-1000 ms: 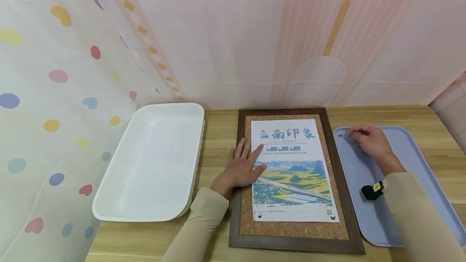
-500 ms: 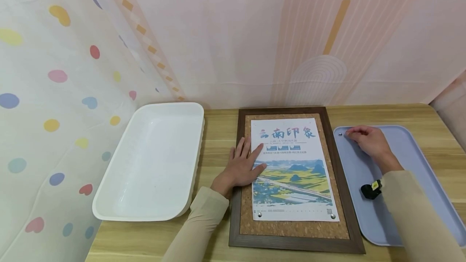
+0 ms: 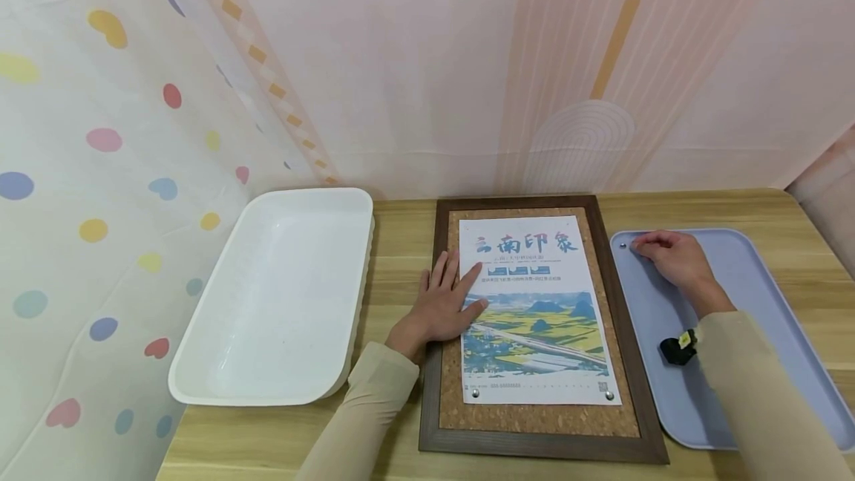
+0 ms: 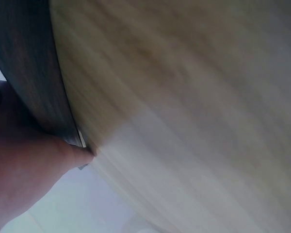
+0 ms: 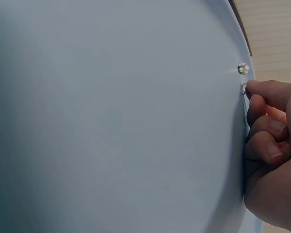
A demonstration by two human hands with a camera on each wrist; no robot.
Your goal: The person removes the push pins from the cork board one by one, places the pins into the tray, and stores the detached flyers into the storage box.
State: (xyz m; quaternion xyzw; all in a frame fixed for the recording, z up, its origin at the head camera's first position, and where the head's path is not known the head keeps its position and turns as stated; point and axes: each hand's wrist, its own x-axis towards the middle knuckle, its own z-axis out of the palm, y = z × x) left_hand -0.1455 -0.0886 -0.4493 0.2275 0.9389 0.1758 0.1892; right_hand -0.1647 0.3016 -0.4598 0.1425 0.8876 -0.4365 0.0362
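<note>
My left hand [image 3: 441,310] lies spread over the left side of a printed poster [image 3: 534,340] and the dark wooden frame [image 3: 542,445] of a cork board [image 3: 534,419]. Silver thumbtacks sit at the poster's two bottom corners, one at the left [image 3: 476,393] and one at the right [image 3: 609,396]. At the far left corner of a blue tray [image 3: 721,273], my right hand [image 3: 677,262] has its fingers curled. In the right wrist view it pinches a silver thumbtack [image 5: 244,89], mostly hidden by the fingertips. Another silver thumbtack [image 5: 243,68] lies just beside it on the tray.
A large white basin [image 3: 280,303] stands on the wooden table [image 3: 401,236] to the left of the board. A small black object with a yellow label [image 3: 677,349] shows at the right sleeve, over the tray. A patterned curtain [image 3: 414,80] hangs behind the table.
Both hands stay where they were. Only a very slight shift of the whole head view is visible.
</note>
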